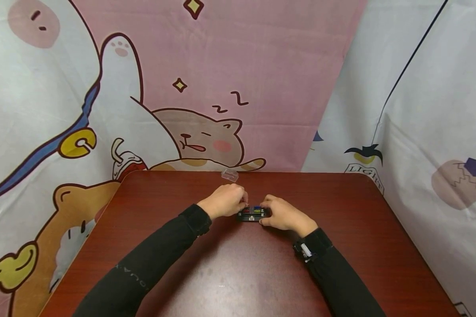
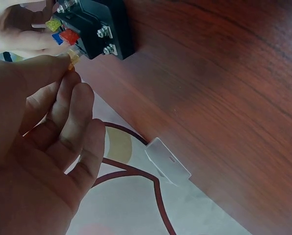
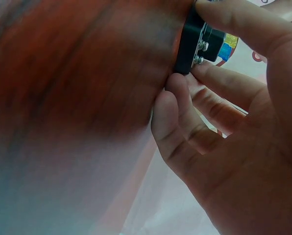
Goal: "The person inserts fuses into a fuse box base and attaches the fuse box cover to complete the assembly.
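A small black fuse block (image 1: 251,218) with metal screw terminals (image 2: 106,32) sits on the table between both hands. Colored blade fuses stand in it: a red fuse (image 2: 68,36), a blue fuse (image 2: 57,38) and a yellow fuse (image 2: 53,24). My left hand (image 1: 225,200) pinches an orange blade fuse (image 2: 73,59) between thumb and index finger, right at the end of the block; its other fingers are loosely bent. My right hand (image 1: 286,215) grips the block's right end, thumb on the near side and fingers on the far side.
A clear plastic cover (image 1: 230,175) lies at the table's far edge, beyond the left hand. The brown wooden table (image 1: 174,189) ends at a printed cartoon cloth (image 1: 277,88) that hangs behind it and along the sides.
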The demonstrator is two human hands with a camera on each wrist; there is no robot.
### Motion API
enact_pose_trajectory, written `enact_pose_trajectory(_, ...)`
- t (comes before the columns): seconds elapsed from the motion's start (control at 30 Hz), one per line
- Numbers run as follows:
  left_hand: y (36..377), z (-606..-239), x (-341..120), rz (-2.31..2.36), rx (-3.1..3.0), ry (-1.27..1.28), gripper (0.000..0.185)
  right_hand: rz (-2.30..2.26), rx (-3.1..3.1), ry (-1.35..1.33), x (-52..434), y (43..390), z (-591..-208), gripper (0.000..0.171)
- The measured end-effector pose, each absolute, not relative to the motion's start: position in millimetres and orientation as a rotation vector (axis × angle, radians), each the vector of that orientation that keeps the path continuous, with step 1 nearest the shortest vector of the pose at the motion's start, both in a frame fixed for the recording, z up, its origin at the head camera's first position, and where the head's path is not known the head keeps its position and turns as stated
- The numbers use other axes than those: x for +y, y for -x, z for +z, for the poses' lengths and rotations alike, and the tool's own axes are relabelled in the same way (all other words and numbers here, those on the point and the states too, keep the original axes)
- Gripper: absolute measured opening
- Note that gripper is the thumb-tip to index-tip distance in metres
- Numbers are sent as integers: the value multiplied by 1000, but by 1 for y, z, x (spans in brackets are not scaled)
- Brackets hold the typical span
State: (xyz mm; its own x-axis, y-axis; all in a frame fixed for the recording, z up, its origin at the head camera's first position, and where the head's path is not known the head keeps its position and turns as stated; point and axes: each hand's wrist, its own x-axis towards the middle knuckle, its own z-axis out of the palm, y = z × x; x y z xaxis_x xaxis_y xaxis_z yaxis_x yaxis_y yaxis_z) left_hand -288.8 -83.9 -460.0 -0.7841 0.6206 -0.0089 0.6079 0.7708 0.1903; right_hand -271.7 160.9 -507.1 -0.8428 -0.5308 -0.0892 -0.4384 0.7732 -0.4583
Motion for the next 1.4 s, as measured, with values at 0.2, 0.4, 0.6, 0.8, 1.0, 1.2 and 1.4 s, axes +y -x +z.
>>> enact_pose_trajectory(0.2, 288, -462, -83, 273, 2875, -1007, 10, -637, 2756, 757, 161, 271, -506, 48)
enact_pose_trajectory(0.4, 288, -462, -83, 277, 2857, -1025, 11, -632, 2754, 766, 161, 270, -506, 48)
enact_pose_trajectory(0.6, 290, -462, -83, 283, 2862, -1044, 11, -629, 2755, 768, 162, 271, -507, 48)
enact_pose_trajectory(0.8, 292, -463, -81, 285, 2862, -1028, 9, -630, 2754, 773, 162, 271, -506, 48)
enact_pose_trajectory(1.0, 293, -461, -74, 190, 2862, -1046, 9, -626, 2759, 783, 162, 271, -505, 47)
enact_pose_trajectory(1.2, 292, -457, -67, 101, 2866, -1049, 7, -626, 2762, 775, 161, 271, -505, 45)
enact_pose_trajectory(1.4, 292, -460, -72, 156, 2843, -1038, 10, -639, 2752, 768, 160, 270, -505, 45)
